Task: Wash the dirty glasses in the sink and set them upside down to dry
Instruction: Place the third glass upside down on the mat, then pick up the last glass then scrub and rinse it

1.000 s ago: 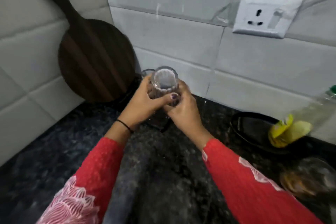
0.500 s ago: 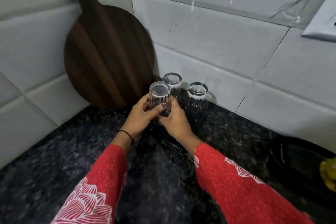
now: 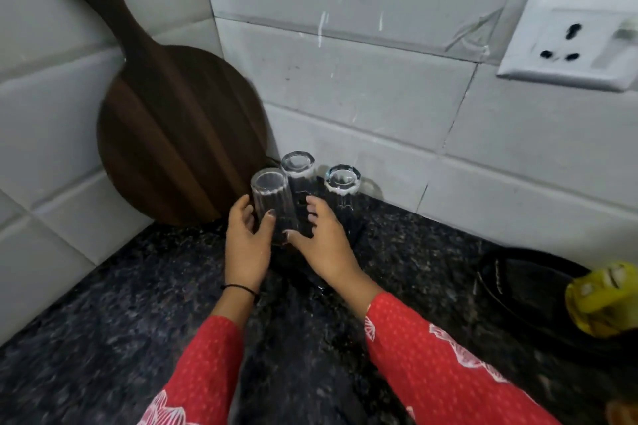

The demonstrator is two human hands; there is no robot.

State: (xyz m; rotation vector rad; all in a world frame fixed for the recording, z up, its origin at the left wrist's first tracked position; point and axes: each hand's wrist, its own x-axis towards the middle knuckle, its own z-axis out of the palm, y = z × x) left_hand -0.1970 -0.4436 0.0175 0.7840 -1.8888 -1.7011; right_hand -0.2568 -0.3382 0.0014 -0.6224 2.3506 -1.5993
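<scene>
Glass on dark speckled surface [image 3: 138, 304]: the front glass [image 3: 271, 197], rear glass [image 3: 297, 166] and right glass [image 3: 342, 179] stand upside down in the tiled corner, their lower parts masked by the hands. The left hand [image 3: 247, 245] cups the front glass, thumb across it. The right hand [image 3: 328, 245] lies slack, fingers spread. A wooden board [image 3: 172, 134] leans close behind, and a blurred yellow object [image 3: 607, 300] is cropped at right.

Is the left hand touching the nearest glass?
Cannot tell. Head view: the left hand overlaps the nearest clear ribbed glass, but no contact or gap shows plainly.
</scene>
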